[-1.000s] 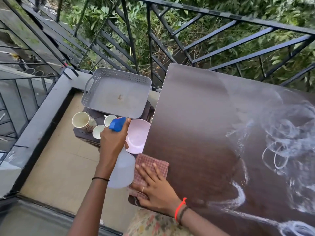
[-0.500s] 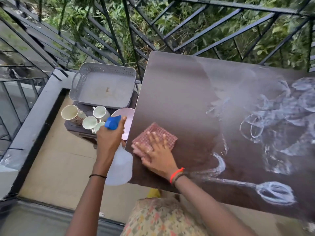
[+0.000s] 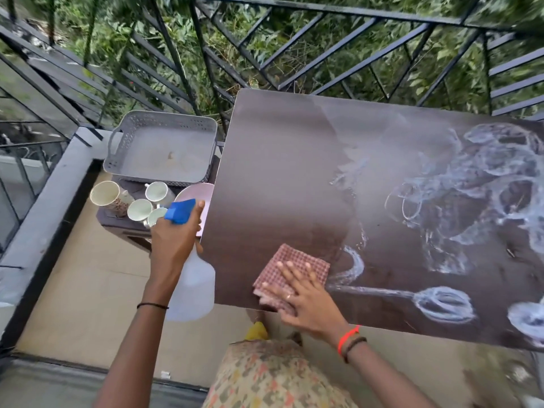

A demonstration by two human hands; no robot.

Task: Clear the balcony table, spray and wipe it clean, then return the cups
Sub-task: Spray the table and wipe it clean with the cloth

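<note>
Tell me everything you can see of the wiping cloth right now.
The cloth is a red-and-white checked fabric, folded into a rough square. It lies flat on the dark brown table near its front edge, just left of the white foamy streaks. The right hand presses on it with fingers spread, covering its near part.

I have one view only, from the camera on my head, looking forward and steeply down, close over the near left corner of the table (image 3: 294, 172). The table fills the middle and right of the frame. The railing (image 3: 323, 48) runs beyond the table's far edge, and the floor (image 3: 88, 290) shows left of the table.
</note>
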